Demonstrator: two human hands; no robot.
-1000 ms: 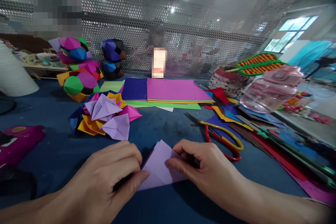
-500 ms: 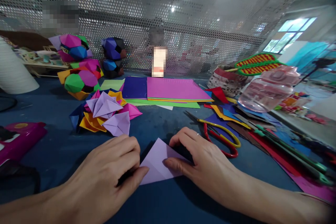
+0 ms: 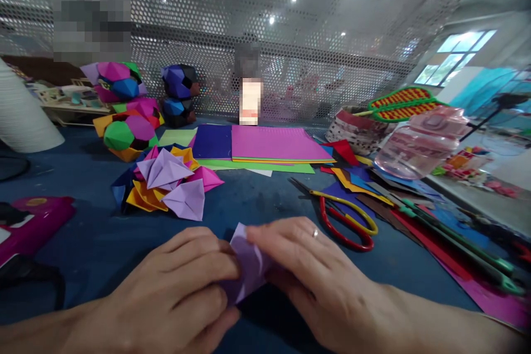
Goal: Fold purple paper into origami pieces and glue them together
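Note:
A lilac sheet of origami paper (image 3: 250,265) is between my two hands, low over the blue table. My left hand (image 3: 182,282) grips its left side, fingers curled over the edge. Closed on the right side is my right hand (image 3: 311,271), with a ring on one finger; the fingertips lie along the paper's upper edge and the thumb is mostly hidden beneath. The paper looks bent between them, slightly blurred. Beyond my left hand sits a pile of folded paper pieces (image 3: 166,177) in lilac, yellow, pink and blue.
Scissors (image 3: 344,213) with red and yellow handles lie right of my hands. Stacked coloured paper (image 3: 282,144) is behind. Paper balls (image 3: 128,133) and a white cone of stacked cups (image 3: 25,116) stand left. A pink bottle (image 3: 418,144) and paper strips (image 3: 440,249) are right.
The lilac paper, a flat triangle before, is now turned and bent up between my hands. My right hand has moved left over its top; my left fingers have closed further around it.

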